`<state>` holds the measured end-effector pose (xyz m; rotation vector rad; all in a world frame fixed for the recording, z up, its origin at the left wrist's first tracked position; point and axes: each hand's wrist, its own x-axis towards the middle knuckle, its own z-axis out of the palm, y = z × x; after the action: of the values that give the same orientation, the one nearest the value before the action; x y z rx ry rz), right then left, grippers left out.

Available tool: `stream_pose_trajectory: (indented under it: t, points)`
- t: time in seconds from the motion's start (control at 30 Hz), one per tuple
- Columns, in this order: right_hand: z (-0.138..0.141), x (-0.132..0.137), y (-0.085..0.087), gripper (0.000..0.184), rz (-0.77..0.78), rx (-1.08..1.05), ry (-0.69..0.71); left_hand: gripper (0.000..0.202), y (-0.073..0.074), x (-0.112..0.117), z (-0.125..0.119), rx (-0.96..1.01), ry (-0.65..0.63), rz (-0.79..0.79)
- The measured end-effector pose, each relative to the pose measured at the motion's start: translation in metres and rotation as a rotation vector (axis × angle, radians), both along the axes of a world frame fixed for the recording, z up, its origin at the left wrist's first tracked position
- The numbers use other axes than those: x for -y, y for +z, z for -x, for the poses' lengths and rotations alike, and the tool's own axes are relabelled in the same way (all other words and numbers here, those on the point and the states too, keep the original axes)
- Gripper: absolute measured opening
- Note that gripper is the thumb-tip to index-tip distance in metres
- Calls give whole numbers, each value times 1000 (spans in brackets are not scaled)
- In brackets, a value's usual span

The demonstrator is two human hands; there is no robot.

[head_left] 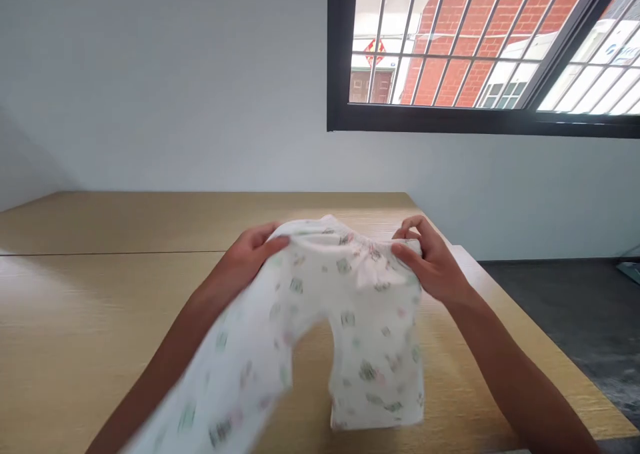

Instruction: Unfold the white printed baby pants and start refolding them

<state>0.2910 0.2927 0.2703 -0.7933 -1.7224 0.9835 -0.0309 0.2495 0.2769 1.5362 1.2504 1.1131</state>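
Over the bench (pixel 100 347), near its right edge | I had left hand (pixel 254 251) and right hand (pixel 425 257) grasping patterned trousers (pixel 373 331) by the waist | likely step: spreading | next move seemingly called for even tension

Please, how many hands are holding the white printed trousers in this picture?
2. The left hand holds the trousers at their upper left, and the right hand holds them at their upper right. No other hand is visible.

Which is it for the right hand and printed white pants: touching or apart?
Touching. The head view shows the right hand gripping the printed white pants at one end of the gathered waist.
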Motion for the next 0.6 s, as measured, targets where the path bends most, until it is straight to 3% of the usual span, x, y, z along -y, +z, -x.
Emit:
stream_pose_trajectory:
  t: [0.07,0.13,0.2,0.27,0.33,0.4,0.47,0.53,0.6]
  points:
    - [-20,-32,-14,28,0,420,38,52,2,-44,17,-193,-21,-35]
    - [-42,-60,-27,22,162,853,91,62,-11,-68,33,-374,46,-174]
    - [-60,-77,-37,30,206,1385,-132,56,-31,-70,41,-351,-94,-162]
    - [-68,-84,-42,35,203,1641,-364,41,-53,-54,33,-217,-306,-52]
    - [-63,-86,-47,37,139,1561,-357,26,-73,-26,8,-145,-375,-140]
    - [-51,-89,-55,30,123,1329,-139,21,-92,5,-28,-213,-409,-200]
    - [-38,-93,-69,24,169,1148,85,39,-109,31,-64,-362,-575,-251]
    - [-27,-98,-87,16,125,1134,143,57,-126,40,-87,-535,-711,-365]
    - [-21,-102,-104,8,-20,1109,48,51,-139,28,-93,-545,-627,-380]
